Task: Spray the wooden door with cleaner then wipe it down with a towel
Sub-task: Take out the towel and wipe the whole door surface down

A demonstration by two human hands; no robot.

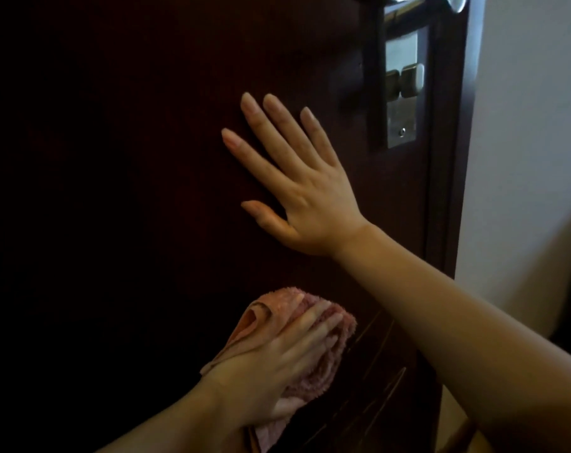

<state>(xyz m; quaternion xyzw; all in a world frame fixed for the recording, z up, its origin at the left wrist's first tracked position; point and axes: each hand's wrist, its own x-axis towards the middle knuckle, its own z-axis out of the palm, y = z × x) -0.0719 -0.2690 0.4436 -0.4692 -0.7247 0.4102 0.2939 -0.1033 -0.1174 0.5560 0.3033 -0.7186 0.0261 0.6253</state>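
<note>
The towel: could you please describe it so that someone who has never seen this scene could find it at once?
Start at the dark wooden door and its metal lock plate on the right edge. Go down past the right hand lying flat on the wood to the left hand, which presses the towel against the door. It is bunched, pink and fluffy, the only cloth there.

The view is dim: the door [114, 158] sinks to near black on the left, while light from the right brightens the wall [523, 125] and leaves a dull glint on the lock plate [402, 93]. The right hand [307, 204] is fairly sharp, with soft shadow under its thumb; the left hand [264, 377] and towel [271, 308] are blurred. The door's right edge bows.
</note>
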